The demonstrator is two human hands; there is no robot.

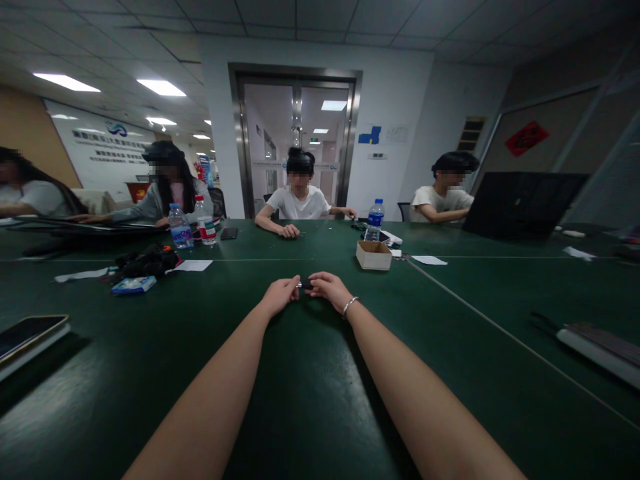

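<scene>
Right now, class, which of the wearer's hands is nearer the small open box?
Right. The right hand is on the wearer's side of the small open box, to its left; the left hand is farther left.

an open box (pixel 373 261) stands near a blue-capped bottle (pixel 375 221) on a green table (pixel 475 360).

Only thing worn that I can see is a bracelet (pixel 350 307) around the right wrist, just behind the right hand (pixel 330 288). Slim, silver-coloured, shiny, rounded band, too small to make out any pattern tbh. Left arm (pixel 225 380) and right arm (pixel 407 380) are bare, left hand (pixel 279 296) too.
</scene>
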